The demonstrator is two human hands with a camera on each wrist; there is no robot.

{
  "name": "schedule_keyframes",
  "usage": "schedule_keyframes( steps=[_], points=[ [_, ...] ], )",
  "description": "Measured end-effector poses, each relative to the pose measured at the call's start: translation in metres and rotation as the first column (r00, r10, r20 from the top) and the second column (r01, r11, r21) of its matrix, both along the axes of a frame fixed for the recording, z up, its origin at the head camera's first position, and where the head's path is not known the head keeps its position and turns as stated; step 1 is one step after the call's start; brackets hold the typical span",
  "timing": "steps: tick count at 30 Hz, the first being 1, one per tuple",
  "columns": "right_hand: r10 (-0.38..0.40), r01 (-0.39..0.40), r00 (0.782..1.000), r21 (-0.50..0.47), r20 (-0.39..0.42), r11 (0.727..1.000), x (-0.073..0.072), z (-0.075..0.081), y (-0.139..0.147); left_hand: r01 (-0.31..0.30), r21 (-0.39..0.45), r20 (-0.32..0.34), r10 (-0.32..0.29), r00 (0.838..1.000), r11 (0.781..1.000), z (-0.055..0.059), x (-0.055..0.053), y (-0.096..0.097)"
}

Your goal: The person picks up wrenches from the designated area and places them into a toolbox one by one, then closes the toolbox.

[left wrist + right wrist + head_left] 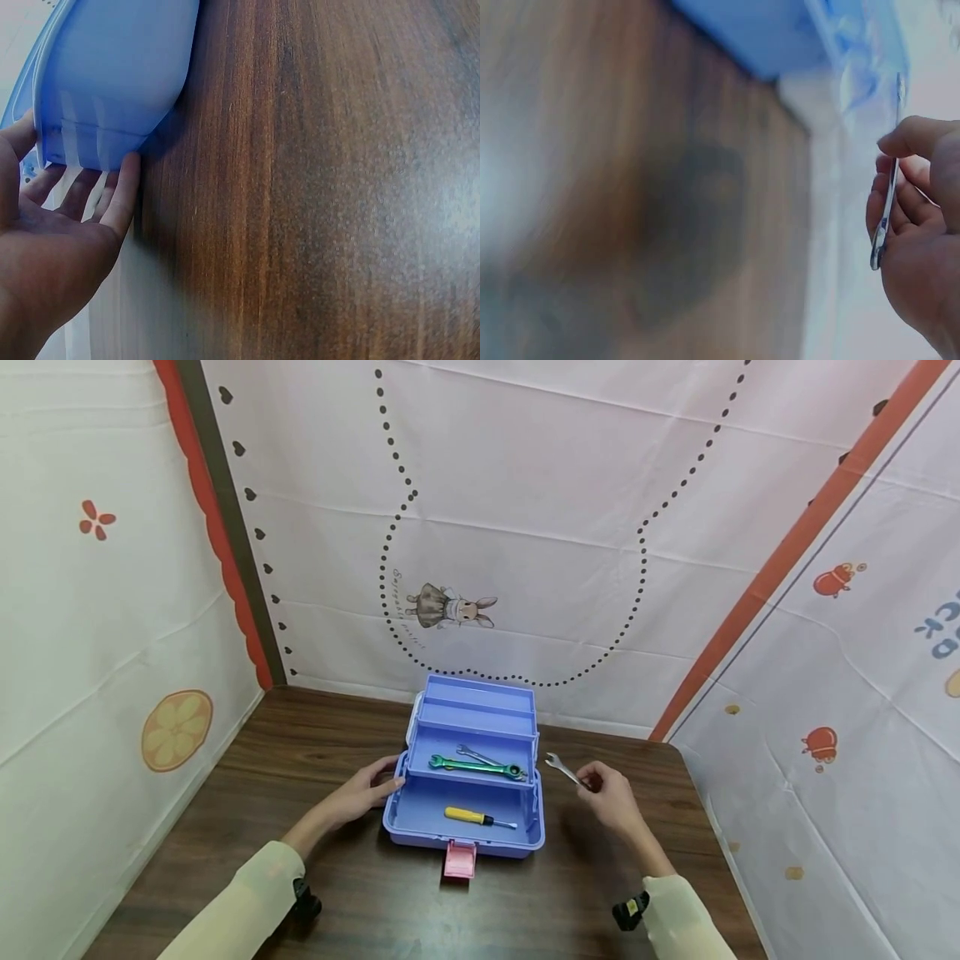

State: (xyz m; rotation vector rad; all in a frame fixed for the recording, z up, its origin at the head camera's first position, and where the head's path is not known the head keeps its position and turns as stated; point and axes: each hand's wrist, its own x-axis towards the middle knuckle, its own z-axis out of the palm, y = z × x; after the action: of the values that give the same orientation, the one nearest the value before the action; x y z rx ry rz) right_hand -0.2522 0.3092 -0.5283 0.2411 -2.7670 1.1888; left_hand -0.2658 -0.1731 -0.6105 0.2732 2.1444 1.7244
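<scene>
While the head view showed the silver wrench held up just right of a blue toolbox, its forked end pointing toward the box, its other end was hidden by the fingers of the right hand. The right wrist view showed both ends, though the thumb covered part of the shaft; box and counter were blurred there. The left wrist view took in only one side of the box, cut off by the picture's edges.

The toolbox stood open on the dark wooden counter. In its raised tray a green wrench lay across a second silver wrench, covering part of it. A yellow-handled screwdriver lay in the bottom compartment, and a pink latch hung at the front. Behind the counter rose a pale printed cloth. Cream sleeves covered the person's forearms.

The right hand's grip was closed around the silver wrench, pinching its shaft between thumb and fingers, well clear of the counter. The left hand's grip held the toolbox's left side, thumb at the rim and fingers against the outer wall.
</scene>
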Motion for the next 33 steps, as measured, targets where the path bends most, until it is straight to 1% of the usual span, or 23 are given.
schedule_keyframes(
  steps=[2,5,8,11,14,19,23,28,31,33],
  points=[
    [0.059,-0.059,0.998,-0.004,-0.005,0.998,-0.004,0.009,-0.018,0.002,-0.001,0.0,-0.002,1.0,1.0,0.0,0.0,0.0],
    [0.125,-0.125,0.992,0.005,-0.019,0.992,-0.01,0.019,-0.042,-0.001,0.002,-0.003,0.001,1.0,1.0,0.0,0.0,0.0],
    [0.168,-0.168,0.986,0.019,-0.018,0.986,-0.018,0.026,-0.063,-0.01,0.007,-0.004,0.01,1.0,1.0,0.001,0.0,0.002],
    [0.198,-0.198,0.98,0.022,0.004,0.98,-0.026,0.029,-0.08,-0.013,0.014,-0.003,0.013,1.0,1.0,0.001,0.0,0.002],
    [0.223,-0.223,0.975,0.044,0.01,0.974,-0.033,0.028,-0.096,-0.017,0.013,0.0,0.017,1.0,1.0,0.001,0.0,0.002],
    [0.264,-0.261,0.964,0.13,-0.013,0.957,-0.042,0.019,-0.118,-0.016,0.016,0.003,0.016,1.0,1.0,0.002,0.001,0.001],
    [0.319,-0.306,0.947,0.2,-0.04,0.931,-0.045,0.015,-0.132,-0.015,0.016,0.003,0.015,1.0,1.0,0.002,0.001,0.0],
    [0.384,-0.35,0.921,0.292,-0.064,0.89,-0.046,0.014,-0.143,-0.015,0.016,0.006,0.015,1.0,1.0,0.002,0.001,0.001],
    [0.399,-0.363,0.915,0.315,-0.056,0.877,-0.046,0.014,-0.149,-0.018,0.018,0.012,0.018,1.0,1.0,0.002,0.001,0.001],
    [0.402,-0.365,0.914,0.321,-0.053,0.874,-0.046,0.015,-0.151,-0.016,0.018,0.012,0.016,1.0,1.0,0.002,0.001,0.001]
  ],
)
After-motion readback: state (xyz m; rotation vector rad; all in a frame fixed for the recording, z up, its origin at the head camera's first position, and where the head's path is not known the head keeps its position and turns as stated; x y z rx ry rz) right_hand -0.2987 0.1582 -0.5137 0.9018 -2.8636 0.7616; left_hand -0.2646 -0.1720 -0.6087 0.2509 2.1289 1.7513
